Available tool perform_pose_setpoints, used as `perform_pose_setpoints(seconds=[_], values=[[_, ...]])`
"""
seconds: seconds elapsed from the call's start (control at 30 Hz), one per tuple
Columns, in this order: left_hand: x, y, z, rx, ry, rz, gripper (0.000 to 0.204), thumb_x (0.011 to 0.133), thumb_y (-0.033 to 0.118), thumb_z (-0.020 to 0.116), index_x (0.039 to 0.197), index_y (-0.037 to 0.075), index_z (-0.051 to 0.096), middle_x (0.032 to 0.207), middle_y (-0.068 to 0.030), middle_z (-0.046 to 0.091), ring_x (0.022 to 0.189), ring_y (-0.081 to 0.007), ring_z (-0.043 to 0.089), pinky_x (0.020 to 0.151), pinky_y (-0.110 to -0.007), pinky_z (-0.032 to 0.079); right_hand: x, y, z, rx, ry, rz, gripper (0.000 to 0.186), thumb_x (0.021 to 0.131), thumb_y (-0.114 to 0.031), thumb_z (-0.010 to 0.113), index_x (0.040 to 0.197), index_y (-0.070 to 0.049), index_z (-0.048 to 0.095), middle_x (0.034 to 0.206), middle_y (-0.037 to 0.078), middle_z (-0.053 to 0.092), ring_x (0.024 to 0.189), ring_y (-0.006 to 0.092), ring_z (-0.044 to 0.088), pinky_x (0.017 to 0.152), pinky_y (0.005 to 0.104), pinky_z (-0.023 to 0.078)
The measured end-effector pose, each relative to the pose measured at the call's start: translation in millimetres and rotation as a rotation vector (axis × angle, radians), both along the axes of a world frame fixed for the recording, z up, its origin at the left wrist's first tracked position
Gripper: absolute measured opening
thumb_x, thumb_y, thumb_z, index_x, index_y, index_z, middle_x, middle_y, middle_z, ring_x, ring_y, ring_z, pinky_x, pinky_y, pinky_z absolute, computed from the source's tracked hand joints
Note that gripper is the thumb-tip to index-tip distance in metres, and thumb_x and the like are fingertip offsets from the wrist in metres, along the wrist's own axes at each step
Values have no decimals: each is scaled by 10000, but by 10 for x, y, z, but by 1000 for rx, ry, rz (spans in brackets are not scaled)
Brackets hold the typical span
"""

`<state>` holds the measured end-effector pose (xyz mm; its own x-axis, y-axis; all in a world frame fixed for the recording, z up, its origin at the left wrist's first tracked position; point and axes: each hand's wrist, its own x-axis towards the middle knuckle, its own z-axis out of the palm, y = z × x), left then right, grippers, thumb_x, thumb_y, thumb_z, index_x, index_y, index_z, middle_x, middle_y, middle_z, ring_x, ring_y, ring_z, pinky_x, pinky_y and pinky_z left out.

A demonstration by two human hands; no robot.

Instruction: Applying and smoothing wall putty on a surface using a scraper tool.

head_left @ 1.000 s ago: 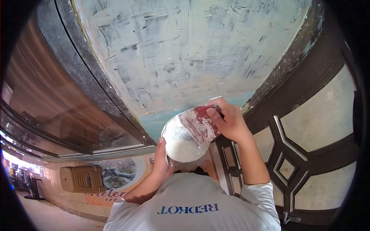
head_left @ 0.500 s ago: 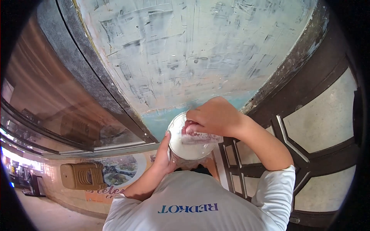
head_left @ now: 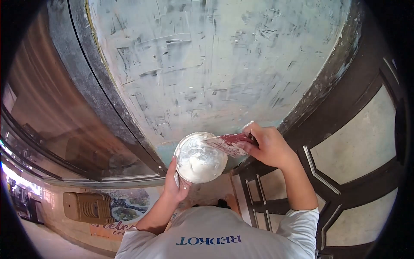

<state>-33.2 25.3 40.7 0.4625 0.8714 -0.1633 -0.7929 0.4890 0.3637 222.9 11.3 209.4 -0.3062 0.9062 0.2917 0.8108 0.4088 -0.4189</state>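
A round white tub (head_left: 180, 146) with pale putty (head_left: 200, 162) inside stands out in front of my shirt. My left hand (head_left: 176, 186) is closed around its left side, the thumb along the outside and flecks of white on the fingers. A narrow pale strip by that thumb is too unclear to name. My right hand (head_left: 272, 146) grips a red putty knife (head_left: 233, 142) coated with white paste. Its blade reaches over the tub's upper right rim. White paste also sticks to the right fingers.
Ahead rises a wall panel (head_left: 207, 77) with patchy pale coating and dark streaks. A dark-framed window (head_left: 56, 129) lies to the left, a brown door with light panes (head_left: 353, 138) to the right. Stacked brown plastic chairs (head_left: 86, 206) stand at lower left.
My right hand has drawn back to the right, turning the putty knife so its blade points left over the tub. The tub, in my left hand, appears slightly lower and further left.
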Motion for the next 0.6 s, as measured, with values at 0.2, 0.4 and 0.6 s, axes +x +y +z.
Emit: perform_pose_setpoints(seconds=[0.2,0.4,0.6], values=[[141,6,43,23,-21,24,547,1020,414,342,1417,38,357,1403,-138,468,1271,-270,483,1065,-411,408,192,-51,131,3,-74,169,173,804,-89,681,949,-36,603,819,154,629,713,347,606,633,364,487],[283,-31,99,-1,-37,72,560,995,456,382,1398,68,405,1369,-120,509,1237,-275,517,1039,-422,437,554,157,33,259,258,-5,218,941,-218,578,980,-5,597,744,140,598,643,272,563,629,332,459],[471,-49,122,-3,3,76,566,991,459,393,1397,66,406,1358,-117,520,1223,-267,530,1027,-407,450,717,482,458,420,643,-120,249,957,-220,565,1084,-9,603,778,27,624,668,88,536,614,278,459]])
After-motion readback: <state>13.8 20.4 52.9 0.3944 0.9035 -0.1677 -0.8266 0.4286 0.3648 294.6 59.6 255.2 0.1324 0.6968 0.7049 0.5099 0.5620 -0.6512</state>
